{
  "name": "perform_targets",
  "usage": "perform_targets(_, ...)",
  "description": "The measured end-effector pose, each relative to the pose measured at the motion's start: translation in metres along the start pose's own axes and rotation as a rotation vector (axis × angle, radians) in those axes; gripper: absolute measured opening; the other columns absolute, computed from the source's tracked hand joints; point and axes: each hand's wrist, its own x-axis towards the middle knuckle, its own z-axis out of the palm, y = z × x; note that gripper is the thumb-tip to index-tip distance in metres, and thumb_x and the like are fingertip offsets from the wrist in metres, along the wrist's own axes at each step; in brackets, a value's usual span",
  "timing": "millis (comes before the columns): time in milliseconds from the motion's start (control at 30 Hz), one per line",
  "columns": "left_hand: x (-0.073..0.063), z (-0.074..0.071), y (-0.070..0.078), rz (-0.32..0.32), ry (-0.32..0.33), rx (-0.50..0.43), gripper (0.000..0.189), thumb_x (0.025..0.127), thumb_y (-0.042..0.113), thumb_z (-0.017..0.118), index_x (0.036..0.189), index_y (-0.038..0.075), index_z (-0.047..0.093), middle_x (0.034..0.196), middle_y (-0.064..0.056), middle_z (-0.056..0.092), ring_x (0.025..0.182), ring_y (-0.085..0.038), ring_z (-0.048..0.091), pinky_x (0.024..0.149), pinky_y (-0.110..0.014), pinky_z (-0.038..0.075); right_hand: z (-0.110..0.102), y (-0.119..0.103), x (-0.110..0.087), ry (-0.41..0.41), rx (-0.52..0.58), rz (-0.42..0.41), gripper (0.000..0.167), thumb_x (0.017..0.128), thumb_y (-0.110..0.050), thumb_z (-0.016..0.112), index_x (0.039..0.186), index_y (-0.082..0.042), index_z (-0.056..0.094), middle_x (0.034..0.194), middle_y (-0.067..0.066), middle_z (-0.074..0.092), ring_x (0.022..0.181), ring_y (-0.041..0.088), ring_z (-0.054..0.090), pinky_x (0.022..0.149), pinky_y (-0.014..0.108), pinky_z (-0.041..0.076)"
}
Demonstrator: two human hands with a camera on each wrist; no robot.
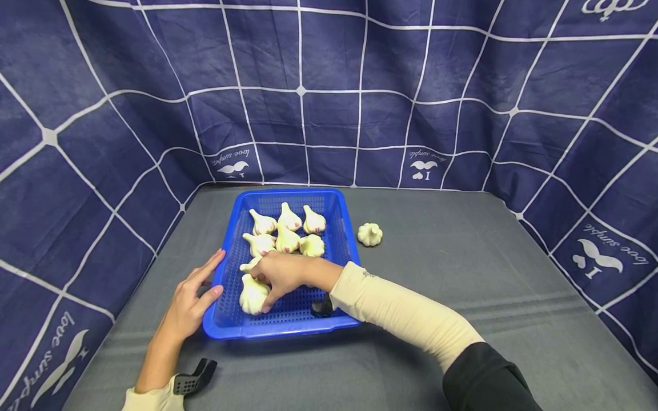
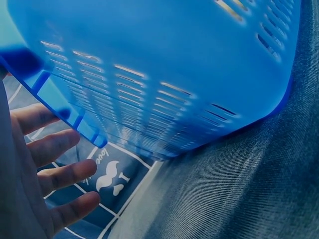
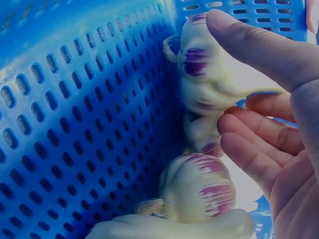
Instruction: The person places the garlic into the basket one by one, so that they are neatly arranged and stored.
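A blue perforated plastic basket point(image 1: 281, 330) sits on the grey cloth, with several white garlic bulbs inside. My right hand point(image 1: 288, 273) reaches into its near left part and holds a garlic bulb point(image 1: 252, 295) between thumb and fingers. In the right wrist view the thumb lies along this purple-streaked bulb point(image 3: 199, 64), its stem pointing towards the palm. Another garlic bulb point(image 1: 249, 266) is partly hidden behind the right hand. My left hand point(image 1: 189, 299) is at the basket's left rim, its fingers spread and fairly straight in the left wrist view.
One garlic bulb point(image 1: 370, 234) lies on the grey cloth point(image 1: 437, 251) right of the basket. More garlic bulbs point(image 1: 288, 240) fill the basket's far half. A navy curtain point(image 1: 329, 114) with white lines encloses the back and sides.
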Motion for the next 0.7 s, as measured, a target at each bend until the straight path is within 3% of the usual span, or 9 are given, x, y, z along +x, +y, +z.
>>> perform_targets(133,0.001,0.0,0.0,-0.005,0.008,-0.013,0.062,0.082,0.002,0.06,0.143,0.006,0.052,0.146,-0.014,0.05,0.11,-0.002,0.052,0.081,-0.014,0.04,-0.004,0.0,0.0,0.025,-0.005,0.027,0.057,0.069,-0.047,0.087,0.107,-0.008,0.068,0.069,-0.009,0.056,0.061,0.001,0.045,0.056,0.016,0.037)
perform_targets(267,0.0,0.0,0.0,-0.01,0.005,-0.013,0.062,0.082,0.001,0.06,0.144,0.006,0.052,0.146,-0.014,0.05,0.11,-0.001,0.051,0.081,-0.013,0.04,-0.011,0.001,-0.003,0.029,0.034,0.069,0.081,0.07,-0.047,0.086,0.132,-0.002,0.06,0.078,-0.005,0.065,0.065,0.001,0.052,0.062,0.017,0.042)
perform_targets(467,0.0,0.0,-0.001,-0.003,-0.009,0.003,0.061,0.084,0.002,0.06,0.144,0.005,0.051,0.146,-0.016,0.05,0.111,-0.003,0.052,0.081,-0.015,0.041,-0.021,0.004,-0.006,0.033,0.064,0.109,0.082,0.074,-0.045,0.085,0.136,0.0,0.056,0.097,0.001,0.074,0.079,0.002,0.064,0.081,0.017,0.045)
perform_targets(700,0.0,0.001,-0.001,-0.012,-0.001,-0.004,0.062,0.083,0.002,0.06,0.144,0.006,0.052,0.146,-0.015,0.05,0.11,-0.002,0.051,0.081,-0.015,0.04,-0.031,0.006,-0.011,0.082,0.149,0.121,0.079,0.076,-0.04,0.084,0.138,0.0,0.055,0.11,0.007,0.072,0.089,0.008,0.068,0.077,0.015,0.048)
